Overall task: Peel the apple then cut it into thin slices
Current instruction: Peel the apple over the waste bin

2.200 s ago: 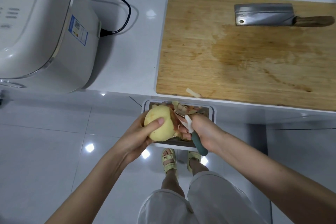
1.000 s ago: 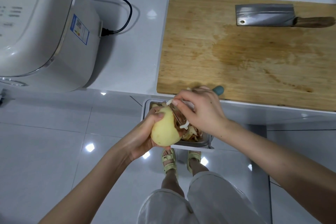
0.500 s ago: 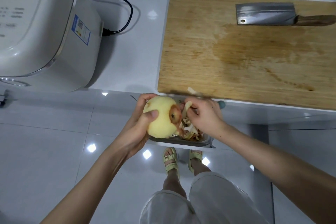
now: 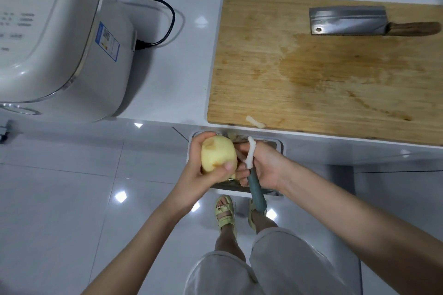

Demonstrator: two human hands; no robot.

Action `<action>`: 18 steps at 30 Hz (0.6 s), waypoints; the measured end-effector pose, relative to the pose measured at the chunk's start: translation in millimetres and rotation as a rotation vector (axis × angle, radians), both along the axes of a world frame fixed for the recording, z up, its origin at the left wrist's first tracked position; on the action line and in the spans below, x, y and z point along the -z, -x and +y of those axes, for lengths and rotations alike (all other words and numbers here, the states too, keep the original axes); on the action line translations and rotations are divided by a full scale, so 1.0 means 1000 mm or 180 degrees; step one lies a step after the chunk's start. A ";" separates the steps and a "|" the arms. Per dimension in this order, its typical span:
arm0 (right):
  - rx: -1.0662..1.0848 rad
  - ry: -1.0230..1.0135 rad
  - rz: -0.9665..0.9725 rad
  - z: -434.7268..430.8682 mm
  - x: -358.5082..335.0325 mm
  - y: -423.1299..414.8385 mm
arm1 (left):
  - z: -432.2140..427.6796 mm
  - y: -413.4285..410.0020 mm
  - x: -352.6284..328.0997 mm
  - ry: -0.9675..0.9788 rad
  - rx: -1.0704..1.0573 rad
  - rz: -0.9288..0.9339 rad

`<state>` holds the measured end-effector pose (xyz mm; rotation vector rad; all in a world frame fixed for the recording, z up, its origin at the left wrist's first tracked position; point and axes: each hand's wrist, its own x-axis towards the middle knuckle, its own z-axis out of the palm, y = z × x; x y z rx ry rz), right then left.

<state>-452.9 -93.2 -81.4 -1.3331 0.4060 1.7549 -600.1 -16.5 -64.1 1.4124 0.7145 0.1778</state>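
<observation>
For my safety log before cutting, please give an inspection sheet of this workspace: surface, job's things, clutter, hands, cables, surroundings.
Surface: white counter carries a wooden cutting board, stained darker mid-board.
Job's things: apple, mostly peeled, over the peel bin; peeler beside it; cleaver flat on the board's far side.
Clutter: one peel scrap on the board's near edge.
Hands: left hand grips the apple; right hand grips the peeler.
Cables: black cable plugged into the rice cooker, lying on the counter, apart from the board.
Surroundings: glossy tiled floor, sandalled feet.
</observation>
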 end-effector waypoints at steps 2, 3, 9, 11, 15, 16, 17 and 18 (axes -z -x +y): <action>0.0053 0.0034 -0.0219 -0.001 0.001 0.003 | -0.004 -0.002 -0.003 0.0429 -0.0284 0.0097; 0.0086 0.0044 -0.0356 -0.002 -0.001 0.005 | -0.004 -0.002 -0.004 0.0479 -0.0399 0.0186; -0.0043 -0.0189 -0.1718 -0.009 -0.020 0.011 | 0.003 -0.001 -0.013 0.1356 -0.0341 0.0299; -0.0003 -0.0399 -0.1891 -0.012 -0.022 0.014 | 0.008 0.000 -0.014 0.1857 -0.0239 0.0407; -0.0249 -0.0764 -0.2296 -0.017 -0.024 0.015 | 0.020 -0.001 -0.019 0.2915 -0.0088 0.0368; -0.0409 -0.0902 -0.2557 -0.019 -0.023 0.014 | 0.021 -0.003 -0.020 0.2979 -0.0133 0.0379; -0.0636 -0.1026 -0.2941 -0.021 -0.022 0.012 | 0.022 -0.005 -0.022 0.2971 -0.0198 0.0413; -0.0875 -0.1116 -0.3432 -0.022 -0.022 0.010 | 0.022 -0.008 -0.023 0.2893 -0.0259 0.0469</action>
